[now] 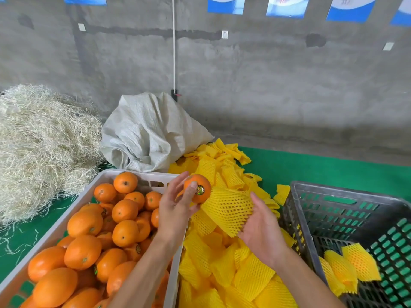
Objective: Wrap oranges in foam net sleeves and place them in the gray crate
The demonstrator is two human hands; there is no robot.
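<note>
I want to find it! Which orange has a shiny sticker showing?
The orange held up in the left hand; its sticker faces us beside the yellow foam sleeve.

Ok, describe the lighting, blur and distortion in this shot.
Head view: soft, even light, no hard shadows or glare on the oranges. Wide-angle bending shows at the edges, where the gray crate leans. The left hand, its orange and the right hand with the sleeve look sharp, with slight softness towards the corners.

Centre frame: left hand (175, 210) grips orange (198, 188); right hand (262, 232) holds yellow foam net sleeve (229, 210). Lower left: white crate (66, 216) of oranges. Lower right: gray crate (311, 196) holding wrapped oranges (347, 270).
</note>
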